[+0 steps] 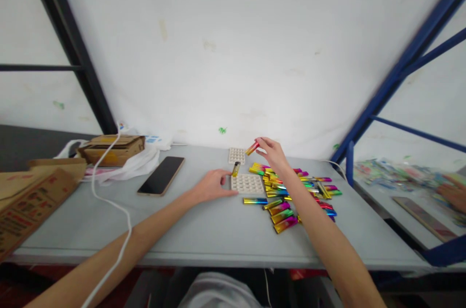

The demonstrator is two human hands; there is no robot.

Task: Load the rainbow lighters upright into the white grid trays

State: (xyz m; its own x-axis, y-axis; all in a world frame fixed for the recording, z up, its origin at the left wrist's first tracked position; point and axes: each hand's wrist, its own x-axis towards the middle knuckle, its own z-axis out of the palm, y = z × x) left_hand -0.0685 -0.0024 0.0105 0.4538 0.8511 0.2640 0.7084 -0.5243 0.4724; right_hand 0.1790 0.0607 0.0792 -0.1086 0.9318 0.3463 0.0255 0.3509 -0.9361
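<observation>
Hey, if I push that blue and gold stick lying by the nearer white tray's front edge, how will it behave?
The blue and gold stick would probably slide easily, given its glossy surface. It's likely stiff, lying straight without visible bend. Pushed right, it may nudge the pile of sticks beside it.

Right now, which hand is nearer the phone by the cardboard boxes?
Left. The left hand is apart from the phone, to its right; the right hand is farther right and farther back.
</observation>
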